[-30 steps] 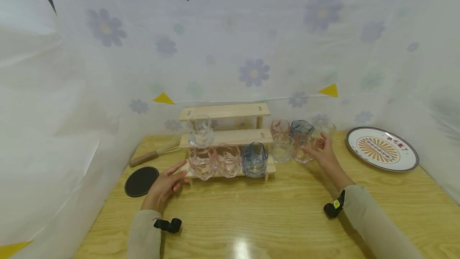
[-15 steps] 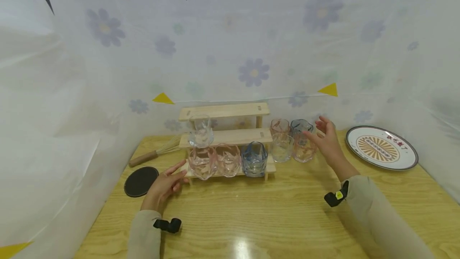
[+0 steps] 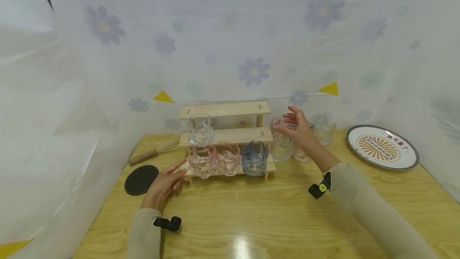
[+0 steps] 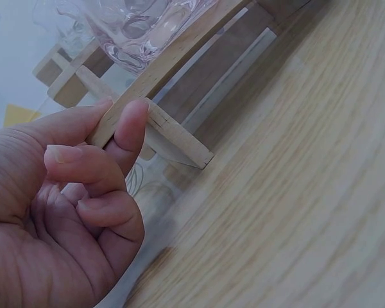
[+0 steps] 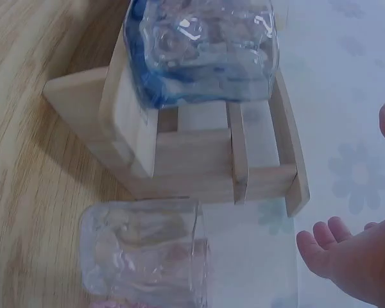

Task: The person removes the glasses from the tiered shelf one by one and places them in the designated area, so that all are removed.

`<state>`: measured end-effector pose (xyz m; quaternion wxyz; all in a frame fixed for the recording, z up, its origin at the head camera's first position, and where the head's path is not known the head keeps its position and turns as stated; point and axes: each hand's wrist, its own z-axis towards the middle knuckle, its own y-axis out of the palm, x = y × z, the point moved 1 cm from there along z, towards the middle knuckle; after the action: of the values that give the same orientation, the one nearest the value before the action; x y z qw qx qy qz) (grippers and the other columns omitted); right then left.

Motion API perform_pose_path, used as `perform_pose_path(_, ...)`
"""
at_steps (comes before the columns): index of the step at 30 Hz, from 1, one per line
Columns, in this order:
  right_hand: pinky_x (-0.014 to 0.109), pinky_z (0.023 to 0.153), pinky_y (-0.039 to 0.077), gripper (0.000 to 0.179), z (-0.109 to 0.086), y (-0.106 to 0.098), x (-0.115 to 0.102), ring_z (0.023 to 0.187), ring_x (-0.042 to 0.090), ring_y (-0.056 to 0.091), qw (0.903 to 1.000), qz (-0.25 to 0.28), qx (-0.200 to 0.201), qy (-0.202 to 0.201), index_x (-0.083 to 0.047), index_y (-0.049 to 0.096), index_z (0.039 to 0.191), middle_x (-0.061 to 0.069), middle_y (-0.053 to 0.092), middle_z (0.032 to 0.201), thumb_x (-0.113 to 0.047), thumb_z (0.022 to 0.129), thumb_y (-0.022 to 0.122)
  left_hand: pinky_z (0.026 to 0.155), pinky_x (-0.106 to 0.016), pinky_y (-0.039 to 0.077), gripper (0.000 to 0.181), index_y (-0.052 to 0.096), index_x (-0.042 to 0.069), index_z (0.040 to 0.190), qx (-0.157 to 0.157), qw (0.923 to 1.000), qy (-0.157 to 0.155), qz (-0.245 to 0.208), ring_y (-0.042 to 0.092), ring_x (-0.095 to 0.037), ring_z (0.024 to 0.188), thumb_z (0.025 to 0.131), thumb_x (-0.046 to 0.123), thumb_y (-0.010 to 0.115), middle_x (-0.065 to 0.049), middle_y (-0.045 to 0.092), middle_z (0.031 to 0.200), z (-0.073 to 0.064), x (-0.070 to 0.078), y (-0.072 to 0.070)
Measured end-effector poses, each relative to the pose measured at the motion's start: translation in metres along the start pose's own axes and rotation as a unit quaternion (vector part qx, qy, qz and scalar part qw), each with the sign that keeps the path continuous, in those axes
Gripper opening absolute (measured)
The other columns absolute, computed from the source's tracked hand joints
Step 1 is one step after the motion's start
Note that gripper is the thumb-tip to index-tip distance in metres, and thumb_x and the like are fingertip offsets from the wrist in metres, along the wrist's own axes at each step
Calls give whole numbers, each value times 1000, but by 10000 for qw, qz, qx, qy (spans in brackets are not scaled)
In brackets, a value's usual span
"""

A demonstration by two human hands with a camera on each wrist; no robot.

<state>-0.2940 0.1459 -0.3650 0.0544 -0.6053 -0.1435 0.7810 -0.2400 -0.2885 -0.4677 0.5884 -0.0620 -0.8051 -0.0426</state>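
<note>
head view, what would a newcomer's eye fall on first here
Probably the three-tier wooden rack in the middle, its lowest shelf bearing two pink glasses and a blue glass. Then perhaps the white plate with its orange sunburst, on the table's right side, and the right hand, raised by more glasses beside the rack.

A pale wooden three-step rack (image 3: 224, 110) stands upright. On its lowest step, left to right, are two wavy pink-tinted glass tumblers (image 3: 203, 162) and a faceted blue glass tumbler (image 3: 254, 159); a colourless clear glass tumbler (image 3: 201, 131) stands at the middle step's left end. Right of the rack, more tumblers cluster, partly hidden: clear (image 3: 282, 149), pink (image 3: 301, 153) and blue.
</note>
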Motion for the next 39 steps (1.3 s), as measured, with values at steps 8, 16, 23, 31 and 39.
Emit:
perform_pose_path(8, 51, 105, 30, 96, 14, 41, -26, 131, 36, 31, 9933, -278, -1120, -99, -14, 9, 152, 16, 32, 142, -36, 84, 72, 44, -21, 34, 60, 38, 27, 146, -18, 10000, -57, -53, 40, -5, 43, 92, 27, 63, -5, 72, 82, 0, 1, 0)
perform_pose_path(16, 50, 102, 35, 94, 32, 83, -41, 134, 30, 31, 9773, -559, -2036, 194, -22, 6, 153, 10, 34, 145, -40, 86, 70, 45, -20, 35, 60, 40, 25, 146, 58, 10000, -2, -25, 40, -5, 43, 91, 27, 65, -5, 71, 80, 0, 3, -1)
perform_pose_path(23, 50, 100, 38, 95, 42, 111, -46, 135, 28, 31, 9648, -810, -2484, 290, -25, 3, 153, 12, 30, 147, -45, 86, 68, 44, -19, 35, 59, 40, 25, 146, 106, 9999, -4, 9, 39, -4, 43, 91, 26, 64, -4, 71, 79, 0, 1, 0)
perform_pose_path(31, 50, 103, 34, 101, 55, 142, -60, 138, 30, 27, 9532, -1070, -2778, 520, -26, -2, 153, 14, 27, 150, -49, 84, 68, 44, -20, 35, 58, 42, 25, 145, 125, 9999, -20, -81, 39, -5, 42, 91, 25, 65, -5, 71, 79, 2, 2, 0)
perform_pose_path(39, 49, 103, 35, 109, 67, 168, -61, 137, 29, 30, 9541, -821, -2795, 691, -29, -4, 153, 13, 25, 152, -58, 78, 69, 44, -20, 35, 57, 43, 26, 144, 181, 9998, -77, 42, 39, -4, 42, 91, 27, 65, -5, 71, 80, 2, 2, 1)
